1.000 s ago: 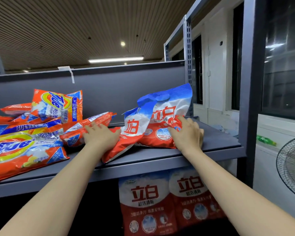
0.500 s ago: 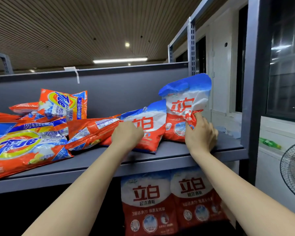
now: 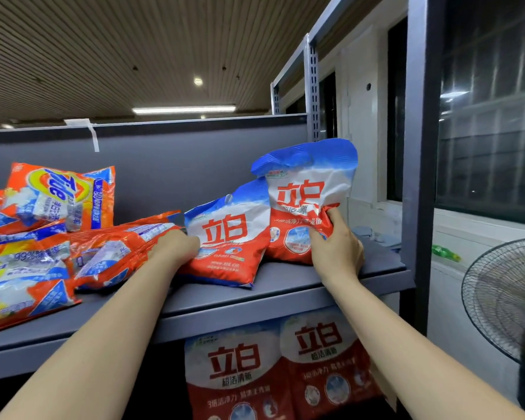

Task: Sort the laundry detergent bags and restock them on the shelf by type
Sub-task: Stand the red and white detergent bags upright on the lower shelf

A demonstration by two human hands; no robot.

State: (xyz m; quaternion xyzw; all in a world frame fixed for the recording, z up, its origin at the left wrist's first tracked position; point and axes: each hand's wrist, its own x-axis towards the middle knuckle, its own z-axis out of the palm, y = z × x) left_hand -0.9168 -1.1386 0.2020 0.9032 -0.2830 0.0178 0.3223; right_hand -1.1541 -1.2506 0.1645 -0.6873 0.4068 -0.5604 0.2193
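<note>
Head view: my right hand (image 3: pixel 335 253) grips the red-and-white bag (image 3: pixel 306 201) at the right end of the grey shelf (image 3: pixel 285 292), fingers pinching its crumpled front. It stands nearly upright, long axis vertical, blue top up. My left hand (image 3: pixel 176 248) holds the second red-and-white bag (image 3: pixel 228 234) by its left edge; that one leans back, blue top pointing up and away. Orange bags (image 3: pixel 58 237) pile up to the left.
</note>
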